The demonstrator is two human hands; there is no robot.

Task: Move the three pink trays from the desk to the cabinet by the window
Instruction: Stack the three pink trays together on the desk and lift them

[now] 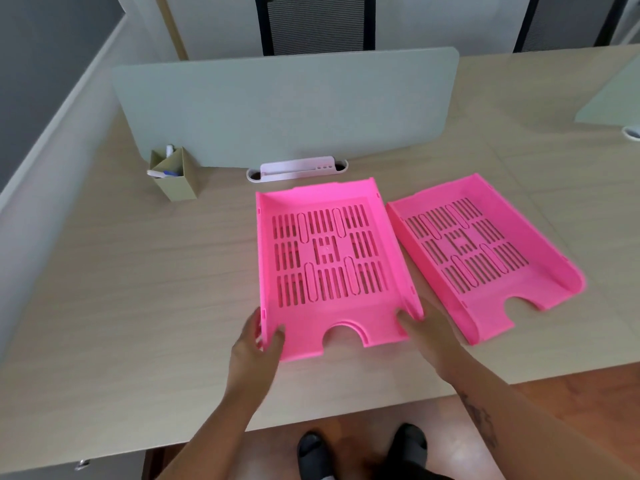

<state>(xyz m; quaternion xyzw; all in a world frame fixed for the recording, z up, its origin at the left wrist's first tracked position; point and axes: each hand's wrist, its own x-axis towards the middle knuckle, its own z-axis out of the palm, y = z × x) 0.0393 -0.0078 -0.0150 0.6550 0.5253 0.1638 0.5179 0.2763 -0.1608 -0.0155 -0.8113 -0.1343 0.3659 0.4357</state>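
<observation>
Two pink slotted trays lie on the light wooden desk. The nearer pink tray sits in the middle, its notched front edge toward me; a second rim line at the notch hints at another tray nested under it, but I cannot tell. My left hand grips its front left corner, thumb inside the rim. My right hand grips its front right corner. The second pink tray lies just to the right, turned at an angle, untouched.
A grey divider panel stands across the desk behind the trays, with a white cable-port cover at its foot. A cardboard pen holder stands at the left. Office chairs are beyond. My shoes show below the desk edge.
</observation>
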